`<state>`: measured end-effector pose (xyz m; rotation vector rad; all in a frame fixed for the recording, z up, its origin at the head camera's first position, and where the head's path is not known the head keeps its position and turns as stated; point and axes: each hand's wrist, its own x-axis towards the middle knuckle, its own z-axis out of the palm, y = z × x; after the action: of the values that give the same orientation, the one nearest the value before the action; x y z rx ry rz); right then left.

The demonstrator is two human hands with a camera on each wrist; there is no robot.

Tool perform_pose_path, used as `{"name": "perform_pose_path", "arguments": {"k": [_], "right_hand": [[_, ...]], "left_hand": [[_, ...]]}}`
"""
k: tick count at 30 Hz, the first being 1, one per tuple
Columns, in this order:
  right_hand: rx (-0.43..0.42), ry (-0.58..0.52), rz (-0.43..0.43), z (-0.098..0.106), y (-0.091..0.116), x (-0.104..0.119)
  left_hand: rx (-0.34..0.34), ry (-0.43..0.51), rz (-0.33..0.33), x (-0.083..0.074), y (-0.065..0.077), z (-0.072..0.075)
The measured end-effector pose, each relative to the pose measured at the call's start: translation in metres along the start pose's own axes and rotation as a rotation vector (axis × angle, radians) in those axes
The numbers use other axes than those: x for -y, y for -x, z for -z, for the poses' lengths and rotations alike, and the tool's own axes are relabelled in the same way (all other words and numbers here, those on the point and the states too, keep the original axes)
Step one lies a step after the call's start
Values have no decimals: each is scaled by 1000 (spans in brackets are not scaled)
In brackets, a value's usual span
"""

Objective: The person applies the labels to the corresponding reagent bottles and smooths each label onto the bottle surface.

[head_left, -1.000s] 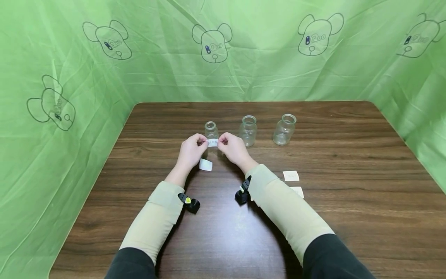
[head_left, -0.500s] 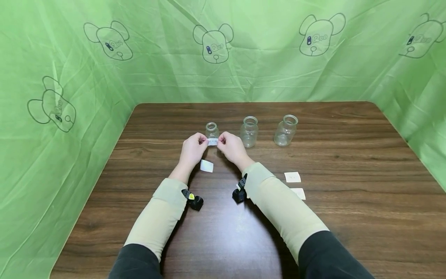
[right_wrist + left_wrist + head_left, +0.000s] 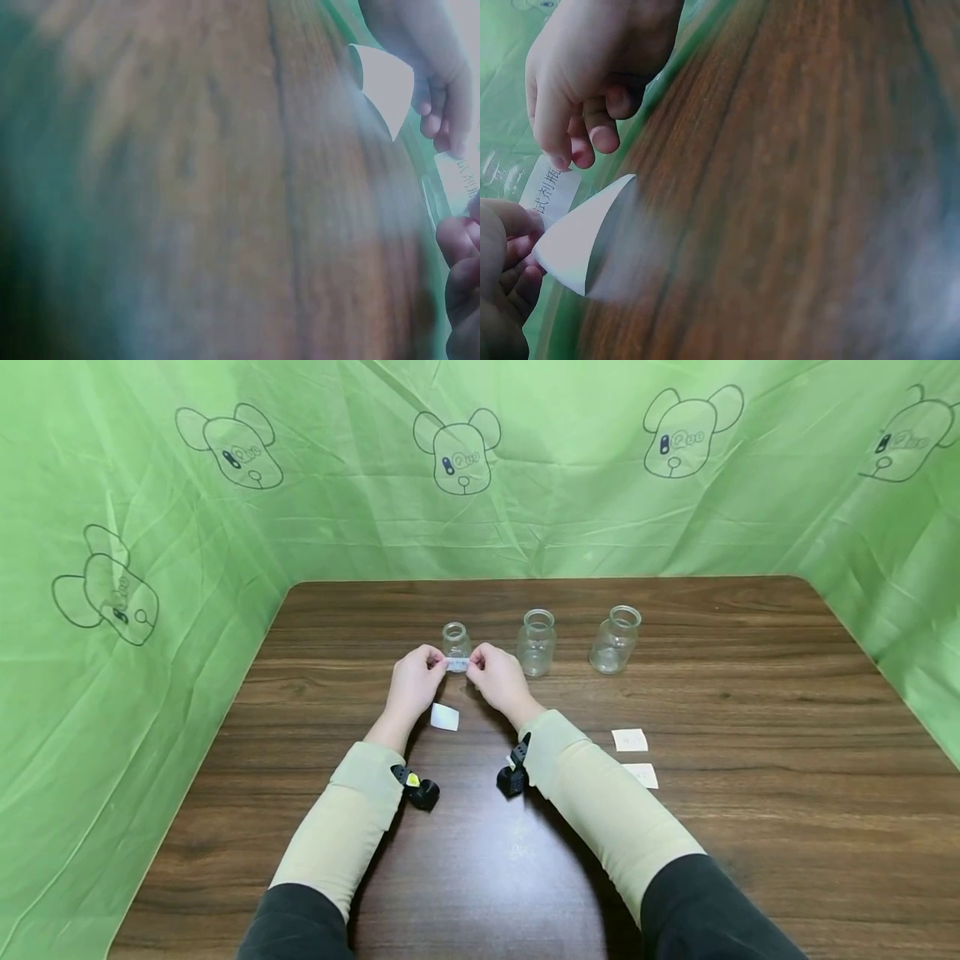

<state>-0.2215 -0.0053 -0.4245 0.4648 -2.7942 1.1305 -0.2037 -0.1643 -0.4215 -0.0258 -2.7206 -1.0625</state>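
Between both hands a small white label (image 3: 457,665) with printed characters is stretched out, at the front of the smallest glass jar (image 3: 454,642). My left hand (image 3: 415,681) pinches its left end with thumb and fingertips. The right end is pinched by my right hand (image 3: 501,679). In the left wrist view, the printed side of the label (image 3: 553,196) shows, with the clear jar partly in sight behind it. A curled white slip of paper (image 3: 445,717) lies on the table just below the left hand; the right wrist view shows this slip (image 3: 386,86) too.
Two larger clear glass jars stand to the right, a middle jar (image 3: 536,647) and a far right jar (image 3: 615,642). On the brown wooden table (image 3: 750,710), a white label (image 3: 629,740) and another white label (image 3: 642,775) lie near the right forearm. Green cloth (image 3: 525,527) encloses the back and sides.
The label now looks narrower, tipped more upright against the jar's front. Both wrists have shifted slightly inward, while the fingers keep their pinch. Jars and loose papers stay put.
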Motion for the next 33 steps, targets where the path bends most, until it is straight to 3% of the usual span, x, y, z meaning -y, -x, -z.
{"name": "perform_pose_path", "arguments": {"k": [4, 11, 14, 19, 27, 33], "right_hand": [[-11, 4, -3, -1, 0, 0], [-6, -81, -60, -1, 1, 4], [-2, -85, -57, 3, -1, 6], [76, 17, 14, 8, -12, 8], [140, 233, 100, 15, -15, 13], [128, 373, 194, 21, -12, 13]], "left_hand": [[10, 0, -4, 1, 0, 0], [16, 100, 23, 4, 1, 6], [54, 108, 17, 2, -2, 11], [148, 50, -13, -1, -7, 14], [139, -18, -92, 4, -11, 17], [165, -78, -163, 10, -15, 21]]}}
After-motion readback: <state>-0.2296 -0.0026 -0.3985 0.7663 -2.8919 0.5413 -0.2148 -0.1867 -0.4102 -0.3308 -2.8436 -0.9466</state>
